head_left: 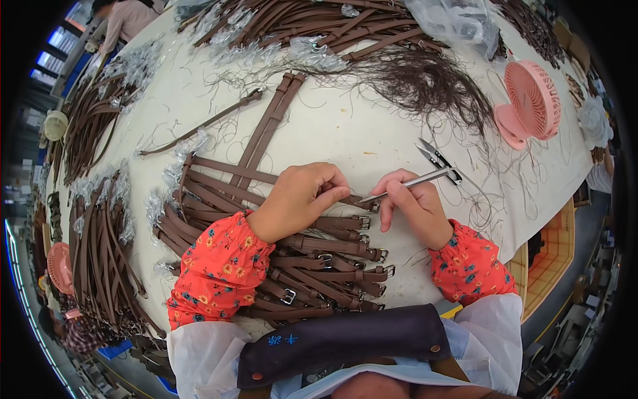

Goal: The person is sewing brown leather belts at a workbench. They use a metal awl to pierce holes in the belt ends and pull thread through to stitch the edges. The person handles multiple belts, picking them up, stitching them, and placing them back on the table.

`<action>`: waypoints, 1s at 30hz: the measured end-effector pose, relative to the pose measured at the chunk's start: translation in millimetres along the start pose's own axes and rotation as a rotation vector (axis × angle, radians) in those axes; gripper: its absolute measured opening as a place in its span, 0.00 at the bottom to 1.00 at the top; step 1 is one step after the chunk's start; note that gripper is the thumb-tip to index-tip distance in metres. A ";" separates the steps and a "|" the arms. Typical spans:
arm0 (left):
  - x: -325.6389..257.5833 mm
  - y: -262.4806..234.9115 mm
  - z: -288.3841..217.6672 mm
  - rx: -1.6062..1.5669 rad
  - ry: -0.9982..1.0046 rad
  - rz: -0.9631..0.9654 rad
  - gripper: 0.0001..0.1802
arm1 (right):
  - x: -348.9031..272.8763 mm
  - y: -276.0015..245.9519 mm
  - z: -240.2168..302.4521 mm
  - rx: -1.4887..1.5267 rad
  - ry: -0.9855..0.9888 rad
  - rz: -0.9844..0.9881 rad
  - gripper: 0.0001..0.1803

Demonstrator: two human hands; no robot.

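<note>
My left hand is closed, thumb and forefinger pinched on a brown belt near its buckle end. My right hand grips a slim silver pointed tool between thumb and fingers. The tool slants down to the left, its tip at the belt just beside my left fingertips. Under the right fingers, the belt's small metal buckle shows in part. Below my hands lies a pile of brown belts with metal buckles pointing right. Black-handled thread snips lie open beyond my right hand.
A pink fan stands at the far right. Dark loose threads are strewn across the white table. More belts in clear wrap lie at left, with another heap at the back. A person leans over the table's far left.
</note>
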State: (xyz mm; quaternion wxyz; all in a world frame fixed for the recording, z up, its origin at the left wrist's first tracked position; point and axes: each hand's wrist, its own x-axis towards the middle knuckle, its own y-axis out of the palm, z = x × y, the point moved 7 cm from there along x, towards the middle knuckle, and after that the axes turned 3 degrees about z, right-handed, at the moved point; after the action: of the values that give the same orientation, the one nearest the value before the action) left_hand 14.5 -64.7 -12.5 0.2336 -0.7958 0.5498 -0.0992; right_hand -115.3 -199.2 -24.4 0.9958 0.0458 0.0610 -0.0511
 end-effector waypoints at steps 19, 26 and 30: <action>-0.2 0.7 3.9 -0.061 0.004 0.077 0.07 | 2.6 4.3 -1.6 -0.059 0.002 0.036 0.18; 0.3 1.1 4.3 -0.056 -0.002 0.115 0.06 | 2.3 4.3 -2.3 -0.060 -0.003 0.035 0.18; 0.0 1.3 2.1 -0.078 0.035 0.111 0.06 | 2.4 3.8 -3.4 -0.071 -0.012 0.038 0.18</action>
State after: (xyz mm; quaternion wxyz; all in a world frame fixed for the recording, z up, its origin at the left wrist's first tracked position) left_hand 14.3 -64.5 -15.0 0.1981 -0.7708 0.6004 -0.0785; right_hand -112.9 -195.3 -27.7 0.9979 0.0113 0.0557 -0.0304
